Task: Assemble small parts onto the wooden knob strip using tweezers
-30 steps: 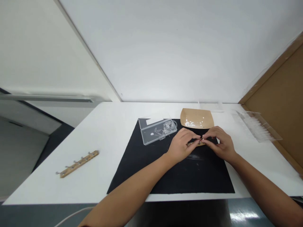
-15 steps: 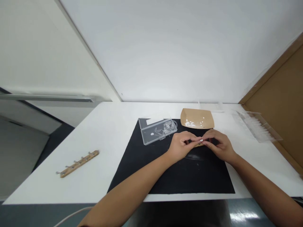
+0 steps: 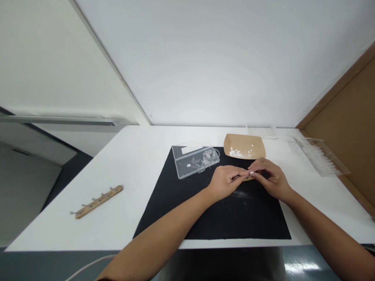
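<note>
hands meet at the centre of the frame over a black mat (image 3: 222, 218) on the white counter (image 3: 140, 156). left hand (image 3: 224, 181) and right hand (image 3: 269, 177) fingers pinch a small wooden strip (image 3: 247, 178) between them, just below a brown paper tray (image 3: 244, 145).

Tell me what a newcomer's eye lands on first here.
Both hands, the left hand and right hand, meet fingertip to fingertip over a small wooden strip on the black mat. Just behind sit a clear plastic case and a brown paper tray of white bits.
</note>
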